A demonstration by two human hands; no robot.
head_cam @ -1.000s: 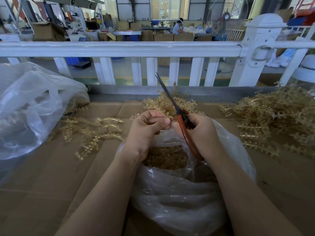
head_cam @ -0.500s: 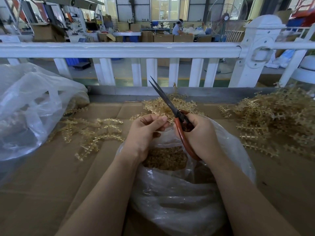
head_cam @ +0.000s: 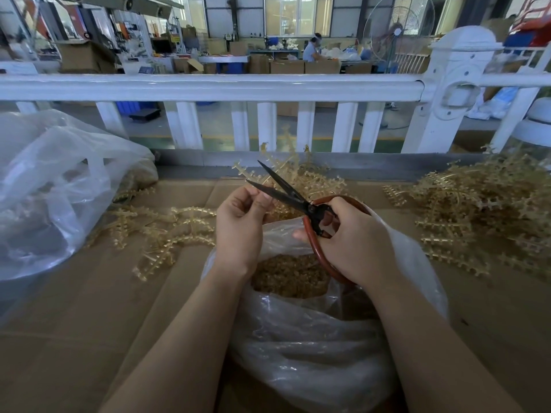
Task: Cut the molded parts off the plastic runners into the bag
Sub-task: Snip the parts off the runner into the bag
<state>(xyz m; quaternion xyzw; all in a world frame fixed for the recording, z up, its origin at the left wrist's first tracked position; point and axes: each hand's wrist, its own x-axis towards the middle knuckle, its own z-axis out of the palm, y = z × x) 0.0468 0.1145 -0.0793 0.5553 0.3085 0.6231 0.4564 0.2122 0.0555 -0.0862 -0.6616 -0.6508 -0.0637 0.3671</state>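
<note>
My right hand [head_cam: 351,239] grips red-handled scissors [head_cam: 286,192] whose dark blades stand apart and point up and to the left. My left hand [head_cam: 241,219] pinches a yellowish plastic runner [head_cam: 243,171] that sticks up by the blade tips. Both hands hover over an open clear bag [head_cam: 313,347] holding a heap of small cut parts [head_cam: 289,275]. More runners lie in a pile behind the hands [head_cam: 316,177], in a big heap at the right [head_cam: 483,210] and scattered at the left [head_cam: 161,231].
Everything rests on flattened cardboard [head_cam: 74,323]. A large crumpled clear bag [head_cam: 50,186] sits at the far left. A white railing [head_cam: 208,87] runs along the back edge, with a workshop and a seated person beyond it.
The scissor blades have opened and swung down to the left. My left hand has shifted, bringing the runner up by the blade tips.
</note>
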